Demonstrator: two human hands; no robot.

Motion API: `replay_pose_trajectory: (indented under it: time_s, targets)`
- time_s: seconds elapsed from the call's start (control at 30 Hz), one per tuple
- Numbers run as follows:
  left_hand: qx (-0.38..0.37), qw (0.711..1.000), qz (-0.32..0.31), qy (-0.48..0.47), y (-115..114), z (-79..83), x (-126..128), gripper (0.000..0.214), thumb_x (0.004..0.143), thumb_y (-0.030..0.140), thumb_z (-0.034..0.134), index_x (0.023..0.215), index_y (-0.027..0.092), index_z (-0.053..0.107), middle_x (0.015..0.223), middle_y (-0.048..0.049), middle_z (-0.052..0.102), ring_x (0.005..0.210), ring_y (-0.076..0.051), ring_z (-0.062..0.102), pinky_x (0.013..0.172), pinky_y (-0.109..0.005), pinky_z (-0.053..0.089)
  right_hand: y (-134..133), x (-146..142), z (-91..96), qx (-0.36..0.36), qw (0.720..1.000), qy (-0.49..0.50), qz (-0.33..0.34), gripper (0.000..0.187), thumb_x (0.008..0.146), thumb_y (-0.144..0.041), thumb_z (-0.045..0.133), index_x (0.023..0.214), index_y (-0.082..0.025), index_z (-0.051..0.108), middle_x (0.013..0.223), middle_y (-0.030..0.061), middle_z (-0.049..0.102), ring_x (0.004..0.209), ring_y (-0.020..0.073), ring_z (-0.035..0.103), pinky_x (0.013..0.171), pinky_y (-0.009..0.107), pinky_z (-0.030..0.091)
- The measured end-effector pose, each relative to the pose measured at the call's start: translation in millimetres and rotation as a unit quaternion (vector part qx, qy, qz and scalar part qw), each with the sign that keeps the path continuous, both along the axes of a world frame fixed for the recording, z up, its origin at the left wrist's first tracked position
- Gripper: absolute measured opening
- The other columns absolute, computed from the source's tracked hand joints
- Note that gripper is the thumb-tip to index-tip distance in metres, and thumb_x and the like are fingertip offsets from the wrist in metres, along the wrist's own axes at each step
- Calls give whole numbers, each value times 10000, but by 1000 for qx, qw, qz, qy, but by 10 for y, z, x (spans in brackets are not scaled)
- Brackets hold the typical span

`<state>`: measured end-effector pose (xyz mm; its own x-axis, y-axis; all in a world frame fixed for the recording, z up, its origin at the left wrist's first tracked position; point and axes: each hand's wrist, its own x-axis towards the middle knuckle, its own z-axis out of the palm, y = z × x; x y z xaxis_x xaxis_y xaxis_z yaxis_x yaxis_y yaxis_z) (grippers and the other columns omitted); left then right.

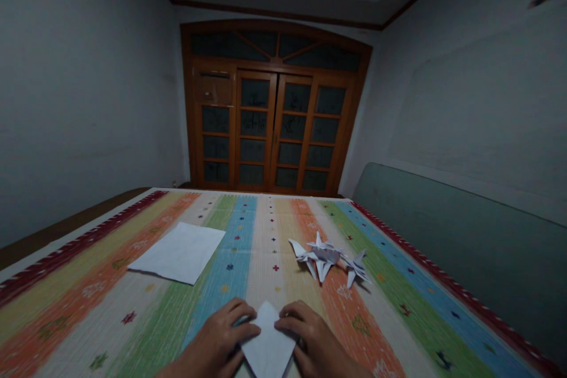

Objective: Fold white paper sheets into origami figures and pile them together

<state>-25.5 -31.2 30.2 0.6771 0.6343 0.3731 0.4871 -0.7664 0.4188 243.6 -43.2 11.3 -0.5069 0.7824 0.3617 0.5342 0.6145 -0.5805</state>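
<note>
Holding folded white paper (268, 342), seemingly kite-shaped, between left hand (212, 336) and right hand (315, 336).

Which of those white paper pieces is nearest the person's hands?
The folded pointed piece between the left hand and right hand, both touching it. The flat sheet and origami figures lie farther up the striped cloth.

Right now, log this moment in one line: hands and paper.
left hand: on folded white paper | right hand: on it | nearby: origami crane, smaller origami figure, flat white sheet
</note>
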Motion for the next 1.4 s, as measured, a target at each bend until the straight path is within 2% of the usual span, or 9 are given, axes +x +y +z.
replay_pose_trajectory:
  time_s: [0.13,0.27,0.43,0.6,0.73,0.9,1.0,1.13,1.4]
  targets:
    - [-33,999,-20,-10,-31,128,-113,530,772,209,824,1272,334,698,1289,-67,707,1246,-320,581,1080,-458,484,-23,0,37,5,999,-11,30,528,742,-4,595,1202,-220,738,1181,129,698,1092,250,669,940,339,551]
    - [-49,999,-20,-6,-2,61,-169,528,788,365,859,1289,332,695,1321,-86,702,1270,-323,580,1091,-481,473,-28,4,91,13,999,-21,42,503,746,-2,590,1170,-219,754,1147,122,718,1090,248,665,940,341,544]
    - [-45,999,-8,10,55,-44,-190,407,874,344,781,1272,322,703,1313,-85,713,1277,-304,584,1096,-477,467,-9,15,67,33,999,-29,16,422,769,-17,585,1109,-184,772,1031,125,731,984,239,682,858,321,550]
    - [-43,999,-7,2,40,-6,-148,415,869,289,752,1279,302,691,1306,-84,708,1260,-303,585,1091,-458,460,16,-46,-11,39,999,-24,-29,324,852,-56,538,1034,-187,772,945,105,734,894,220,690,791,294,534]
    - [-70,996,51,-36,15,5,8,251,890,228,689,1137,232,733,1115,-82,753,1079,-274,657,992,-396,506,29,-116,-52,29,997,-8,-65,257,922,-123,500,979,-179,745,900,103,738,857,230,694,780,305,538]
    - [-88,982,139,-88,43,-86,188,203,893,154,595,1016,209,748,964,-78,762,942,-265,674,886,-366,530,53,-173,-106,9,993,69,-91,343,936,-183,522,1239,-175,683,1136,146,756,1033,272,709,931,361,546]
    - [-97,974,171,-111,64,-136,222,198,882,189,591,991,203,756,940,-88,775,913,-284,688,882,-389,533,63,-198,-116,-1,987,100,-127,426,916,-217,539,1328,-166,637,1054,128,766,885,254,724,855,349,574]
    - [-135,963,182,-143,72,-145,242,281,876,222,560,1080,196,753,993,-92,783,927,-288,711,879,-381,532,75,-225,-82,-21,981,123,-147,460,895,-223,538,1345,-166,613,949,80,738,706,196,676,727,291,566]
    - [-171,946,195,-196,109,-90,316,486,823,186,548,1299,182,645,946,-63,749,760,-215,677,728,-301,537,122,-295,-91,-26,973,164,-161,438,860,-197,554,1289,-170,641,920,70,714,686,190,644,682,276,541]
